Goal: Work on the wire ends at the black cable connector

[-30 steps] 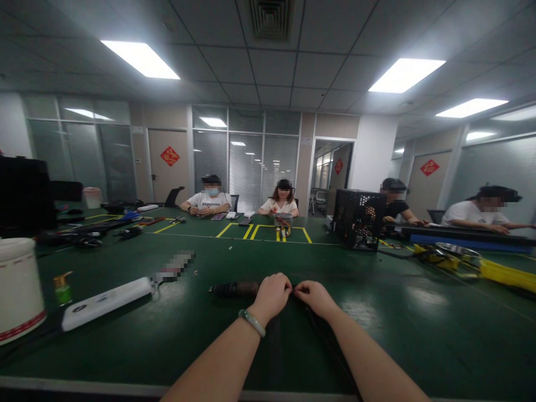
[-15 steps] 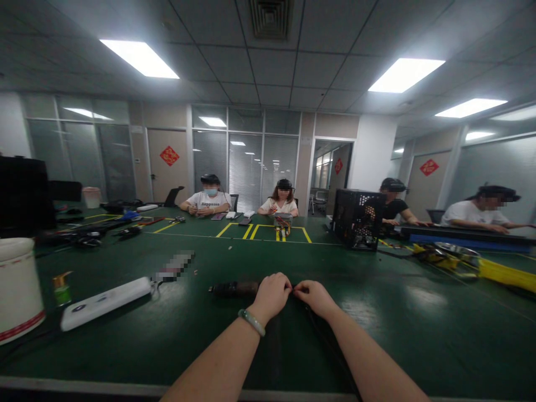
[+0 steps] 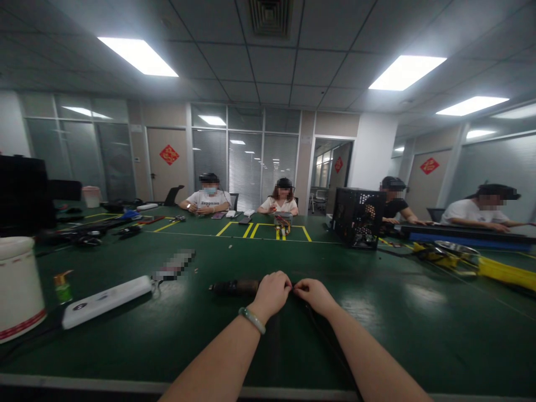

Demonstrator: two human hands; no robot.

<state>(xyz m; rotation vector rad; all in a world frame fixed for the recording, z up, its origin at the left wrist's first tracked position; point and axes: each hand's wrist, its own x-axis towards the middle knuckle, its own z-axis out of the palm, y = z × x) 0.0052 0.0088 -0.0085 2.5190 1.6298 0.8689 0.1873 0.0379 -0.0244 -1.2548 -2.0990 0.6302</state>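
Note:
My left hand [image 3: 273,291] and my right hand [image 3: 313,294] meet fingertip to fingertip on the green table [image 3: 419,329], both pinched on a thin dark cable [image 3: 322,338] that runs back toward me between my forearms. A dark cylindrical tool [image 3: 234,287] lies on the table just left of my left hand, partly hidden by it. A pale green bracelet [image 3: 252,320] sits on my left wrist. What exactly the fingers pinch is hidden.
A white power strip [image 3: 106,301] lies to the left, with a white bucket [image 3: 19,287] and a small bottle [image 3: 62,286] beyond it. A black mesh case [image 3: 359,218] stands at the right. Several people sit at the far and right sides. Yellow parts [image 3: 502,273] lie far right.

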